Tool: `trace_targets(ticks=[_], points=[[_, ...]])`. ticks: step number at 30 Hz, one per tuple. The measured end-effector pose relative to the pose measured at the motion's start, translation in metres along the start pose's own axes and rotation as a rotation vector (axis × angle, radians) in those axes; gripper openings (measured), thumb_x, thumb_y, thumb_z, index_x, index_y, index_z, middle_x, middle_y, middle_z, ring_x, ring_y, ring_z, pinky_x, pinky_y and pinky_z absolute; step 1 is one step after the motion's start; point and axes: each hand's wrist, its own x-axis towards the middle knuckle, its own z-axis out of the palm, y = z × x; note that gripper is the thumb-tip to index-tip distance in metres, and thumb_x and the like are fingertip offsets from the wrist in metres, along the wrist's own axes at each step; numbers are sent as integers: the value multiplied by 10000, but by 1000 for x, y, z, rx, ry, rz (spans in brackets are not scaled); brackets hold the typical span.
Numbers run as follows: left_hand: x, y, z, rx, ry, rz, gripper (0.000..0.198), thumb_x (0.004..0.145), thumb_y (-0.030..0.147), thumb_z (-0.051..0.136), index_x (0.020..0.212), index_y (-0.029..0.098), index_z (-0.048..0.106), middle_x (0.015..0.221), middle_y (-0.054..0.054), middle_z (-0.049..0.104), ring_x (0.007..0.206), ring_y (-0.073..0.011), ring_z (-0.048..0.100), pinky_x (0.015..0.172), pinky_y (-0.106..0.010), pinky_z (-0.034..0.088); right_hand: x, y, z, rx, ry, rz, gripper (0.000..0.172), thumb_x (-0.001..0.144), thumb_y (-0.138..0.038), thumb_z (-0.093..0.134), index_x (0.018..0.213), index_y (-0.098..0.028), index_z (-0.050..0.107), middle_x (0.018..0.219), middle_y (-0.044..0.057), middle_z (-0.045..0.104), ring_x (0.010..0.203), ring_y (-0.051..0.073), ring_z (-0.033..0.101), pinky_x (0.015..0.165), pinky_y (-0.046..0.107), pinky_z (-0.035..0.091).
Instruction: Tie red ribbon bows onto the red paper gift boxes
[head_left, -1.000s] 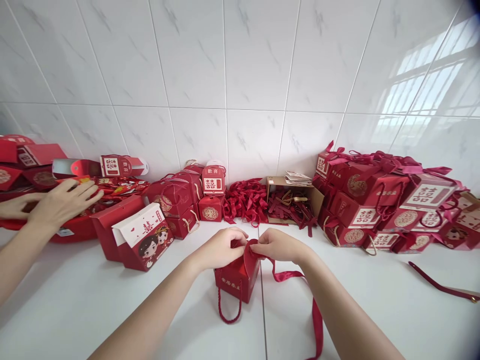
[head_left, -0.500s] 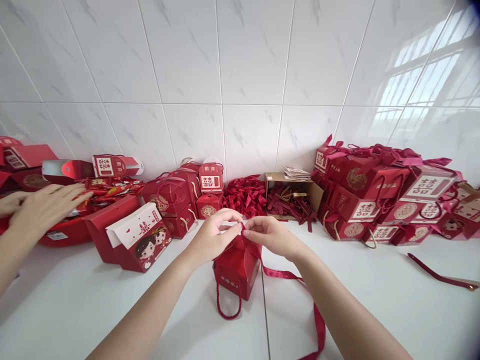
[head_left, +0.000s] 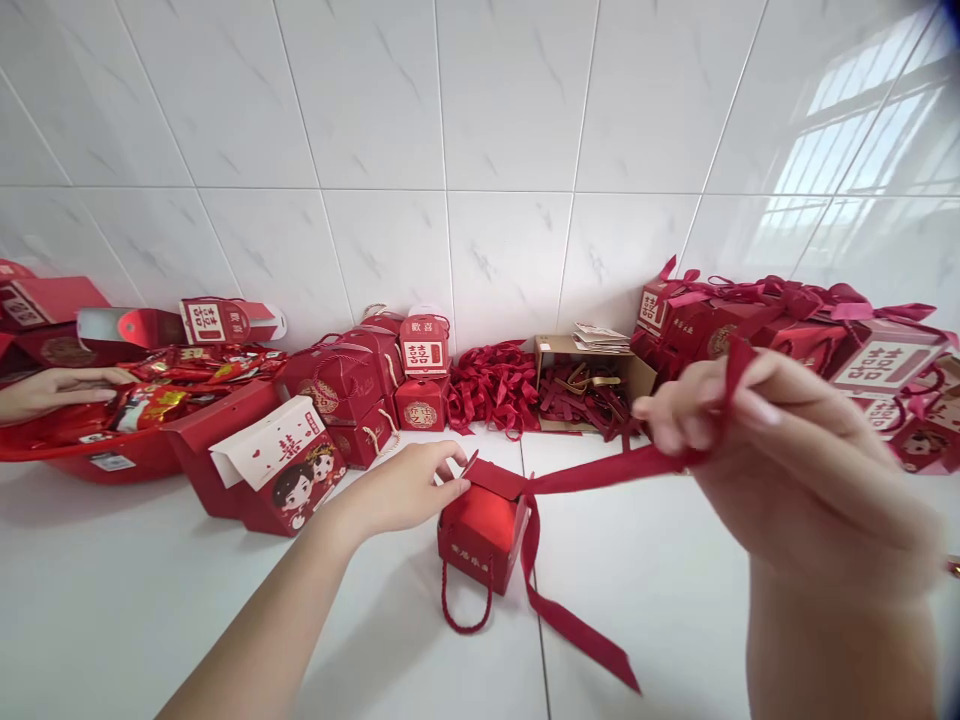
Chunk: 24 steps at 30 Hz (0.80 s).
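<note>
A small red gift box (head_left: 482,565) stands on the white table with a twisted rope handle (head_left: 466,628) hanging down its near side. My left hand (head_left: 409,488) is closed at the box's upper left, thumb and fingers pinching its top flap (head_left: 496,477). A dark red ribbon (head_left: 600,470) runs taut from the box top to my right hand (head_left: 795,450), which pinches it, raised at the right and close to the camera. The ribbon's other tail lies down the box's right side and across the table.
Stacked red boxes with bows (head_left: 780,330) stand at the right, behind my right hand. Along the wall are a ribbon pile (head_left: 491,385), a cardboard box of straps (head_left: 645,380) and more red boxes (head_left: 337,380). At left, another person's hand (head_left: 60,392) is over a red basin (head_left: 82,462) of packets.
My right hand has moved away from the box, rightward and toward the camera, drawing the ribbon out straight. My left hand has lowered slightly. The other person's hands have shifted left.
</note>
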Motion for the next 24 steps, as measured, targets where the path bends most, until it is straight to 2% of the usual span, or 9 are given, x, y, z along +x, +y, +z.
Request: trace_targets(ticks=[2,4,8,11,14,18,24], points=[[3,0,0,-63,-21,-9,390,781,456,509,1106,244,546,969,-45,659,793,-215,656,662,-286,472,0,-2,0,-23,12,-7,118,830,-358,561,760,-264,552,567,-11,438,521,138,442,511,298,373],[5,1,1,-125,-52,-13,458,765,459,532,1161,229,519,976,-52,654,758,-208,659,662,-290,473,5,9,6,-75,-34,111,165,830,-373,535,732,-240,527,560,-16,404,501,124,394,477,276,332],[6,3,2,-227,-133,-17,467,739,448,579,1143,221,521,999,-55,647,754,-198,662,700,-297,484,16,59,26,-206,-299,475,196,799,-349,525,697,-184,496,614,-24,429,538,91,375,492,222,306],[5,5,3,-282,-200,-25,437,758,425,573,1141,226,502,1009,-44,634,793,-189,661,735,-295,486,17,95,39,-333,-418,612,174,780,-303,497,665,-174,479,622,-28,451,575,96,410,523,215,320],[5,6,5,-307,-230,-22,436,773,411,563,1163,237,474,1045,-38,623,821,-180,655,763,-296,482,12,115,46,-465,-437,634,158,763,-272,477,638,-176,467,619,-30,461,573,98,408,518,217,307],[6,6,6,-293,-248,-3,391,791,414,534,1131,230,474,1062,-47,611,842,-185,651,774,-311,473,7,119,49,-598,-417,581,166,751,-252,485,607,-176,454,622,-28,468,585,97,407,532,218,302],[4,10,7,-250,-236,29,317,787,408,523,1040,219,499,983,-35,611,835,-200,650,725,-312,464,7,120,50,-546,-467,543,228,773,-351,534,632,-172,520,639,-26,517,592,94,420,557,221,320]])
